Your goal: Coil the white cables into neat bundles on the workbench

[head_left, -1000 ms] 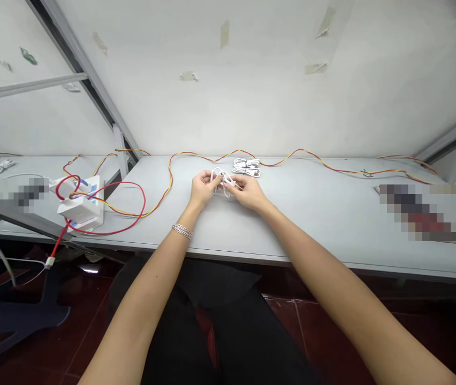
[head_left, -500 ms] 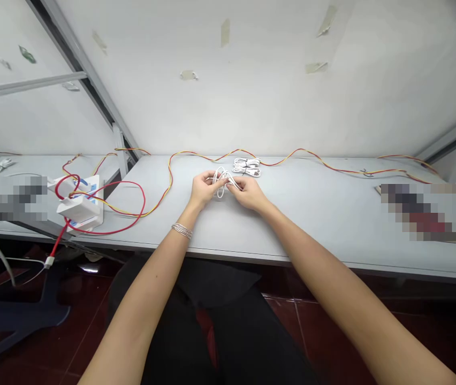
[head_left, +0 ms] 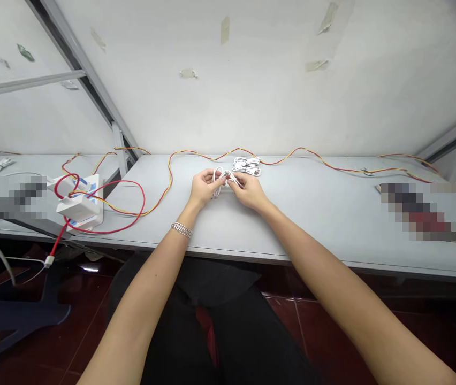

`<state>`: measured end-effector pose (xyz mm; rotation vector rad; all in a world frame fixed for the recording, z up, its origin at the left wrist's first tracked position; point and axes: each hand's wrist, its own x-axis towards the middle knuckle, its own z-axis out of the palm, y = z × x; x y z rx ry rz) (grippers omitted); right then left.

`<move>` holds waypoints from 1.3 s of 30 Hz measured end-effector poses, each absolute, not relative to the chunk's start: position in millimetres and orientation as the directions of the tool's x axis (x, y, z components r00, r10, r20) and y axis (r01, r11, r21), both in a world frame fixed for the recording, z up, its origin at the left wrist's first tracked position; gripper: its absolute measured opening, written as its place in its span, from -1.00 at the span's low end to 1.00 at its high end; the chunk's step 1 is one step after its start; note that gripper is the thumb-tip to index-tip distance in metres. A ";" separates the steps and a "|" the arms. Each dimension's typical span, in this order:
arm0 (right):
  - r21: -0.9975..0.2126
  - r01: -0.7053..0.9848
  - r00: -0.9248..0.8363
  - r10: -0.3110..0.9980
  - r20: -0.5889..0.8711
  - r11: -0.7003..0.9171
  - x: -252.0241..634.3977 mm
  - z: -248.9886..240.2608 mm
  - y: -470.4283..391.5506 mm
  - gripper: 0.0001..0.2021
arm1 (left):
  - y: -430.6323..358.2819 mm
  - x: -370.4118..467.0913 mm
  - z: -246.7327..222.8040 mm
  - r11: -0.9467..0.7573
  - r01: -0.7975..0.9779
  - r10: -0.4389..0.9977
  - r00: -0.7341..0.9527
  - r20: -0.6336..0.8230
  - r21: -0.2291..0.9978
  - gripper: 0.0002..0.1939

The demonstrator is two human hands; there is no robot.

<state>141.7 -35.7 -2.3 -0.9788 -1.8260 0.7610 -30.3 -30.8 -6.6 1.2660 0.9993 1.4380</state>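
Cable [head_left: 227, 174] pinched in your left hand [head_left: 204, 187] and right hand [head_left: 249, 191], you're apparently coiling it; next move likely wants even tension.

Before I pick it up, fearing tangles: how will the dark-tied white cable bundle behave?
The bundle should lift as one piece, given the dark tie around its middle. Its thin loops will probably flex. Lying flat, it seems unlikely to roll.

Left fingers [head_left: 217, 184] and right fingers [head_left: 236, 186] hold a looped white cable [head_left: 215, 192] near a tied white bundle [head_left: 246, 166].
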 end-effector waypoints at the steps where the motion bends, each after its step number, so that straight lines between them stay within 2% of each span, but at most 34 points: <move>1: -0.814 0.307 -0.274 0.865 0.421 0.493 141.5 -2.5 -35.6 -0.70 | -31.2 -30.4 -6.1 -0.220 -0.129 0.975 -0.019 0.220 0.967 -0.58; 5: -0.825 0.295 -0.254 0.872 0.419 0.483 141.1 -3.9 -35.2 -0.73 | -33.7 -29.8 -2.8 -0.218 -0.117 0.976 -0.010 0.218 0.969 -0.57; 11: -0.796 0.373 -0.224 0.879 0.421 0.476 141.6 -3.9 -36.4 -0.65 | -35.9 -28.0 0.6 -0.196 -0.132 0.980 0.005 0.198 0.972 -0.55; 16: -0.799 0.349 -0.246 0.871 0.426 0.489 141.7 -1.4 -36.8 -0.59 | -36.2 -27.9 -0.1 -0.199 -0.133 0.976 0.060 0.209 0.971 -0.57; 27: -0.797 0.384 -0.250 0.884 0.396 0.465 141.5 0.2 -37.1 -0.70 | -35.6 -27.3 -3.1 -0.207 -0.126 0.976 0.041 0.213 0.970 -0.55; 34: -0.822 0.391 -0.271 0.905 0.327 0.414 142.1 0.0 -38.3 -0.65 | -34.4 -26.3 -3.5 -0.211 -0.167 0.975 0.040 0.221 0.963 -0.54; 39: -0.781 0.447 -0.285 0.897 0.338 0.436 142.7 0.1 -38.7 -0.67 | -33.4 -26.5 -4.1 -0.154 -0.180 0.987 0.021 0.161 0.971 -0.55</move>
